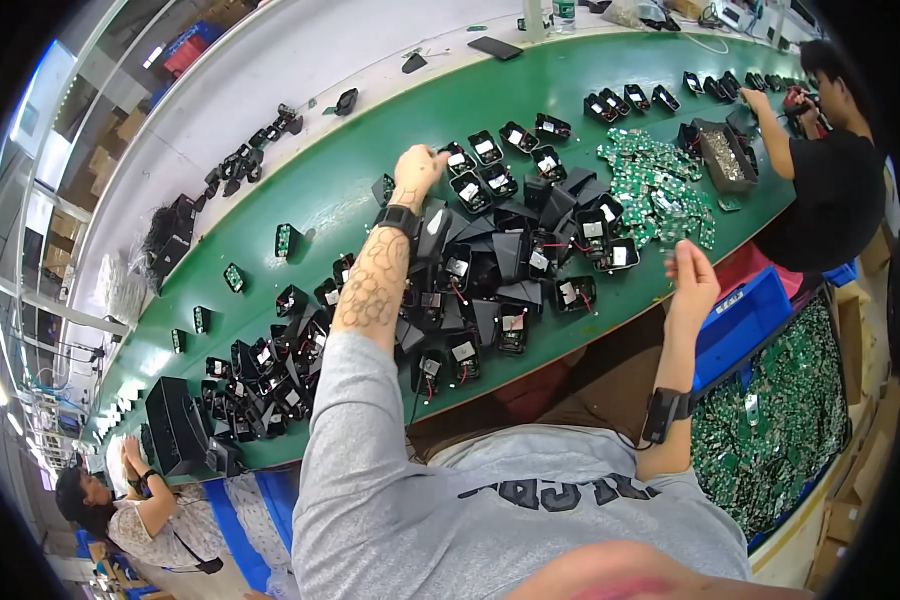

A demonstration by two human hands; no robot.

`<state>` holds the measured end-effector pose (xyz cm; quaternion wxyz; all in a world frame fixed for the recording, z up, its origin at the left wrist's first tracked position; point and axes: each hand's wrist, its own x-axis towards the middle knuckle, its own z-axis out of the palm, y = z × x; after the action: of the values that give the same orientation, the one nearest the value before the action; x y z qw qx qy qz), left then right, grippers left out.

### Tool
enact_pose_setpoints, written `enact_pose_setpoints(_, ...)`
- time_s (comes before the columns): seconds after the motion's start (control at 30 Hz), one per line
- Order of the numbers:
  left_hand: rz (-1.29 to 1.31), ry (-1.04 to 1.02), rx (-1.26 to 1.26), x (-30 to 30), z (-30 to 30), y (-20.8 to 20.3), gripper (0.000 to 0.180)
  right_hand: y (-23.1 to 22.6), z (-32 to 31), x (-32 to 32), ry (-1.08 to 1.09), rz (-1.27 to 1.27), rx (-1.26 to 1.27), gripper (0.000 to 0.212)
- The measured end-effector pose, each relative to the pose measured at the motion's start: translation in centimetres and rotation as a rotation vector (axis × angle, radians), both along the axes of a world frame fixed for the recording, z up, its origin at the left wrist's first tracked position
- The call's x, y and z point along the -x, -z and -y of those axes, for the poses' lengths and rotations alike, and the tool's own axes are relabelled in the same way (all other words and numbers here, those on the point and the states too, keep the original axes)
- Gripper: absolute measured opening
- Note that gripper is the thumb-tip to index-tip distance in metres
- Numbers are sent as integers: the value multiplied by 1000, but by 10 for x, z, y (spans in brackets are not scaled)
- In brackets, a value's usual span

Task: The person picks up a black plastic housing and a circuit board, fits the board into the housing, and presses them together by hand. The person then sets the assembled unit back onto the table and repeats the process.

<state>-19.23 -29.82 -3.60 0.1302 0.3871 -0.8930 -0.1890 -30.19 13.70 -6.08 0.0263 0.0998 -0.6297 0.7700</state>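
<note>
A small piece (pixel 673 242) is at the near edge of the board pile (pixel 655 182), at the fingertips of the right hand (pixel 693 285). That hand appears to pinch it between thumb and fingers; the piece is blurred, but it is probably one of the boards. A black housing (pixel 458 159) sits well to the left of the pile, just beside the fingertips of the left hand (pixel 418 173). Whether that hand grips the housing or only touches it, I cannot tell.

The step in hand looks like picking out a board while reaching for a housing to go with it. The next move seems to call for a secure hold on the housing, then bringing it and the piece together, clear of the pile.

Left of the pile and nearer the person, shells (pixel 507 257) lie jumbled with wired housings on the green table (pixel 560 75). Just right of the pile stands a parts box (pixel 737 184), with a co-worker (pixel 820 190) beyond it. Nearer than the pile, off the table, is a blue bin (pixel 738 330).
</note>
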Motion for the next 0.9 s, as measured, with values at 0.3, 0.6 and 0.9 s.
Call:
enact_pose_setpoints(0.3,-562,168,-457,-1,4,-15,34,-19,-8,-55,-309,247,194,19)
enact_pose_setpoints(0.6,-678,217,-1418,-99,-231,-95,39,-18,-6,-101,-681,515,310,17)
enact_pose_setpoints(0.9,-827,126,-1281,-127,-287,-55,40,-40,13,-128,-842,434,227,15)
